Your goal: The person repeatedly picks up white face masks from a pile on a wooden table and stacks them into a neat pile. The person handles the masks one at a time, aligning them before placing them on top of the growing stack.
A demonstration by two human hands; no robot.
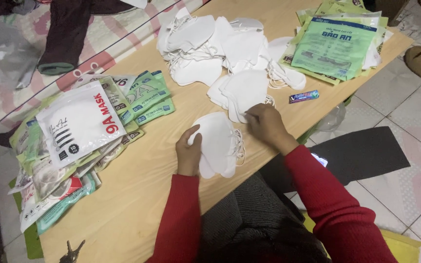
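- A person in red sleeves sits at a long wooden table (137, 195), seen from above.
- The left hand (189, 152) is curled around the left edge of a small stack of white masks (218, 143), thumb on top, gripping it just above the table's near edge.
- The right hand (265, 124) rests on the table just right of the stack, fingers bent and pinched at the edge of a mask; whether it grips a mask or its ear loop cannot be told.
- Just beyond the right hand lies a small pile (242, 90) of loose white masks, touching the held stack's far side.
- Farther off, a bigger heap (205, 44) of white masks with tangled loops covers the table's far middle.
- To the left, a spread of flat packets (142, 97), green and white, overlaps itself; a large white packet (79, 122) lies on top.
- At the far right, a stack of green packets (334, 44) sits at the table's corner.
- A small blue pack (304, 96) lies alone near the right edge, between the green stack and the right hand.
- A dark metal object (72, 252) shows at the near left edge, too small to tell.
- Nothing blocks either hand; the loose pile crowds the space just beyond them.
- Left of the table is a pink patterned cloth (118, 34) with dark clothing (66, 34) on it; tiled floor (405, 112) lies to the right.
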